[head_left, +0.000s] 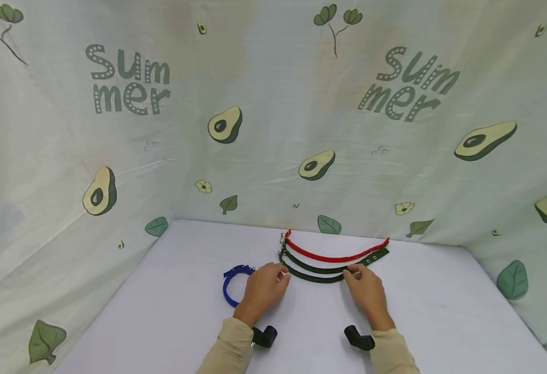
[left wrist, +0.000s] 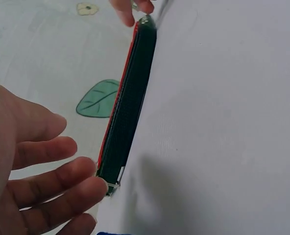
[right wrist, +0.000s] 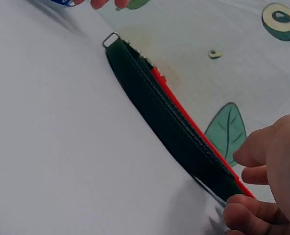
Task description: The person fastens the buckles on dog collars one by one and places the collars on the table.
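Note:
Two dark green collars (head_left: 320, 279) and a red collar (head_left: 322, 258) stand on edge in nested curves, metal buckles (head_left: 283, 240) at the left and punched holes at the right. At their left end my left hand (head_left: 265, 287) hovers with fingers spread and relaxed, fingertips right by the buckle in the left wrist view. My right hand (head_left: 368, 292) is at the front green collar's right part; its thumb and fingers stand apart, overlapping the strap end in the right wrist view. A blue collar (head_left: 226, 292), curled into a loop, lies left of my left hand, which partly hides it.
A white table (head_left: 301, 332) carries everything. Behind and beside it hangs a pale cloth (head_left: 273, 78) printed with avocados, leaves and lettering. A black wrist device (head_left: 265, 336) is strapped at the left wrist, another black device (head_left: 360, 338) at the right.

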The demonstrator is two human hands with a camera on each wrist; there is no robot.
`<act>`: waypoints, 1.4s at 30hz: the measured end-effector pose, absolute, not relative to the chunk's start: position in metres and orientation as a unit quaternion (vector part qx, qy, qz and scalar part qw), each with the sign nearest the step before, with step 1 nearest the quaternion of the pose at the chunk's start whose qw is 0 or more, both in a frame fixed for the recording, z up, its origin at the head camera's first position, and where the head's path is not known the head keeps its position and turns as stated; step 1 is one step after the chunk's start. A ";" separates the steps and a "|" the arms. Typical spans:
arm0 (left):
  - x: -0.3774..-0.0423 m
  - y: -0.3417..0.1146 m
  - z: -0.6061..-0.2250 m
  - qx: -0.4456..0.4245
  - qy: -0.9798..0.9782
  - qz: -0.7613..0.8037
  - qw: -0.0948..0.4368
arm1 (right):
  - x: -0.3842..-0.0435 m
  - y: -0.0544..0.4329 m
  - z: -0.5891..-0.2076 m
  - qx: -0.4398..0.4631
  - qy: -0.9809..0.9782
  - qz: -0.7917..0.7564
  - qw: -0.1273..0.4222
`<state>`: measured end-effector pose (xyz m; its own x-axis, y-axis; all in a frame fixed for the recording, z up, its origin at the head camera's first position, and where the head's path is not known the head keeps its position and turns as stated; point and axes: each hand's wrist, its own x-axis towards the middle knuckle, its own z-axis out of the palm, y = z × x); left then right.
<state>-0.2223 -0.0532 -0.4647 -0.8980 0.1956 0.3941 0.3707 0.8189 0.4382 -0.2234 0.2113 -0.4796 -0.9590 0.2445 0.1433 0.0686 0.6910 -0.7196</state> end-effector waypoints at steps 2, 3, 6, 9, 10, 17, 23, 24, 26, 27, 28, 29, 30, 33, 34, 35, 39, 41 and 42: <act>-0.225 -0.051 -0.466 -0.159 -0.939 -0.256 0.166 | -0.225 0.212 -0.484 -0.086 -0.918 0.371 0.113; -0.227 -0.049 -0.467 -0.160 -0.940 -0.254 0.162 | -0.226 0.213 -0.486 -0.086 -0.920 0.365 0.112; -0.231 -0.044 -0.471 -0.158 -0.942 -0.255 0.149 | -0.227 0.214 -0.490 -0.088 -0.926 0.348 0.116; -0.235 -0.039 -0.476 -0.148 -0.945 -0.262 0.133 | -0.227 0.216 -0.493 -0.091 -0.928 0.340 0.123; -0.236 -0.037 -0.478 -0.144 -0.945 -0.264 0.130 | -0.228 0.216 -0.493 -0.092 -0.927 0.340 0.127; -0.236 -0.032 -0.483 -0.157 -0.947 -0.246 0.133 | -0.230 0.217 -0.494 -0.104 -0.917 0.347 0.165; -0.236 -0.029 -0.484 -0.166 -0.953 -0.205 0.150 | -0.229 0.217 -0.491 -0.120 -0.921 0.338 0.152; -0.236 -0.029 -0.485 -0.166 -0.954 -0.199 0.151 | -0.229 0.218 -0.490 -0.125 -0.922 0.335 0.148; -0.237 -0.028 -0.485 -0.165 -0.956 -0.191 0.151 | -0.229 0.219 -0.489 -0.138 -0.924 0.326 0.146; -0.238 -0.028 -0.485 -0.164 -0.956 -0.189 0.150 | -0.229 0.220 -0.489 -0.143 -0.924 0.323 0.146; -0.238 -0.027 -0.485 -0.164 -0.957 -0.188 0.151 | -0.229 0.221 -0.489 -0.147 -0.924 0.320 0.146; -0.239 -0.027 -0.485 -0.164 -0.957 -0.187 0.151 | -0.230 0.222 -0.489 -0.150 -0.924 0.319 0.146; -0.239 -0.027 -0.485 -0.163 -0.957 -0.185 0.151 | -0.231 0.223 -0.489 -0.151 -0.924 0.319 0.147; -0.241 -0.026 -0.485 -0.165 -0.959 -0.175 0.151 | -0.233 0.224 -0.490 -0.154 -0.924 0.316 0.148; -0.242 -0.025 -0.486 -0.167 -0.959 -0.171 0.151 | -0.234 0.225 -0.490 -0.155 -0.924 0.316 0.149; -0.242 -0.024 -0.486 -0.168 -0.960 -0.167 0.151 | -0.235 0.225 -0.490 -0.153 -0.924 0.317 0.148; -0.245 -0.022 -0.488 -0.167 -0.962 -0.158 0.145 | -0.237 0.227 -0.491 -0.149 -0.924 0.322 0.145; -0.246 -0.021 -0.488 -0.165 -0.963 -0.157 0.144 | -0.238 0.228 -0.491 -0.146 -0.924 0.321 0.145; -0.247 -0.020 -0.488 -0.165 -0.963 -0.157 0.144 | -0.239 0.229 -0.491 -0.146 -0.925 0.320 0.146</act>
